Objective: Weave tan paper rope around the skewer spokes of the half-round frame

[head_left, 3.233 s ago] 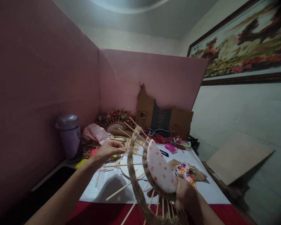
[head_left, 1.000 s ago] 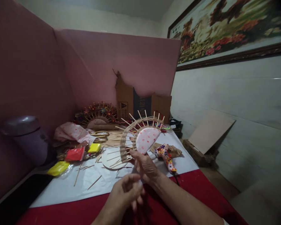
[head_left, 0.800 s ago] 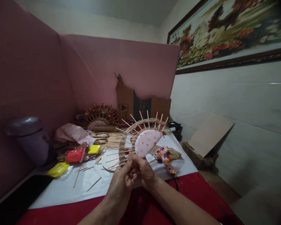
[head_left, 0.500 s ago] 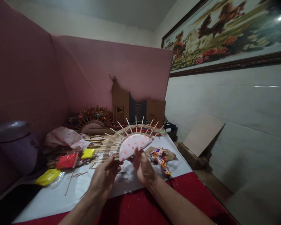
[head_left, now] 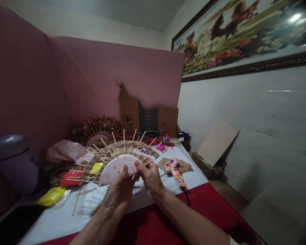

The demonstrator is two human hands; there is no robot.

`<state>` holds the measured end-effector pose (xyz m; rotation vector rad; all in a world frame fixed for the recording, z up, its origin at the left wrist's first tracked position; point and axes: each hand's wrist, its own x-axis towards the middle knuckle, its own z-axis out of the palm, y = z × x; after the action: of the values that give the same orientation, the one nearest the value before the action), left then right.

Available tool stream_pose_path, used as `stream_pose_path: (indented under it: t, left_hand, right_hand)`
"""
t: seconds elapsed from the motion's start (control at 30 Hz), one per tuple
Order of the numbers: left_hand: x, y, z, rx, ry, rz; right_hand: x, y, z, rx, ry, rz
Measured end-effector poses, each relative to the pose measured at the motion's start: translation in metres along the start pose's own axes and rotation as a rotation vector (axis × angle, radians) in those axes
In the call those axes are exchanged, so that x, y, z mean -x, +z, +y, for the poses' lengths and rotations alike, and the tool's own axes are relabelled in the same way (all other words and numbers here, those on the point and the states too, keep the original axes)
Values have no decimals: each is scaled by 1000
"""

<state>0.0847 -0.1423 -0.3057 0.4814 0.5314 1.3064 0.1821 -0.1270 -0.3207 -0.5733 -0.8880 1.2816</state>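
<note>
Held up over the table is a half-round craft piece (head_left: pixel 118 167), its centre covered in white cloth with red dots. Wooden sticks fan out from it, and twine is woven across them in an arc. My left hand (head_left: pixel 121 189) grips its lower edge near the middle, thumb on the cloth. At the right part of that edge my right hand (head_left: pixel 150 175) pinches it, thumb in front and fingers partly hidden behind. To the right of my hands lies a flower-patterned glue gun (head_left: pixel 175 173) on a piece of brown cardboard (head_left: pixel 185 166).
Yellow (head_left: pixel 51 196) and red packets (head_left: pixel 70 178) lie at left, near loose sticks (head_left: pixel 76 202) and dotted cloth (head_left: pixel 63 151). Behind stand a similar decorated fan (head_left: pixel 98 131) and torn cardboard (head_left: pixel 149 120). A purple container (head_left: pixel 17 163) stands far left.
The craft piece has moved left and turned to face me more. My right hand has shifted onto its right edge, and my left thumb now rests on the cloth.
</note>
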Motion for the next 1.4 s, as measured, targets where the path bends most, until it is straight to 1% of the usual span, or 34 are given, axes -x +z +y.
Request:
stream_pose_path:
  t: [0.07, 0.13, 0.2, 0.3, 0.33, 0.4, 0.53, 0.73, 0.93, 1.03, 1.23, 1.3, 1.4]
  left_hand:
    - [-2, 4, 0, -18, -20, -30]
    - [-4, 3, 6, -14, -22, -22]
    - [-3, -2, 12, 23, -12, 39]
    - [2, -10, 18, 54, -7, 165]
    - [4, -12, 18, 49, -13, 185]
    - [8, -13, 18, 55, -5, 187]
    - [12, -9, 19, 100, 15, 171]
    - [12, -8, 19, 93, 9, 212]
    - [10, -9, 17, 81, 7, 232]
    - [9, -11, 16, 54, 19, 222]
    - [10, -10, 17, 81, 7, 230]
    - [10, -9, 17, 67, 9, 224]
    - [10, -8, 17, 55, -1, 237]
  right_hand:
    - [1, 1, 2, 19, -21, -33]
    - [1, -1, 2, 6, -55, -19]
    - [2, -5, -1, -39, -95, 69]
    - [2, -14, -8, -57, -143, 219]
    - [2, -16, -10, -32, -154, 245]
    - [3, -20, -13, 23, -171, 271]
    - [6, -21, -14, 64, -175, 247]
    - [9, -19, -13, 108, -147, 246]
    - [8, -20, -12, 103, -131, 237]
    - [8, -19, -12, 103, -114, 244]
    - [8, -20, -12, 116, -100, 242]
    - [9, -20, -11, 113, -111, 232]
    - [10, -19, -8, 118, -153, 180]
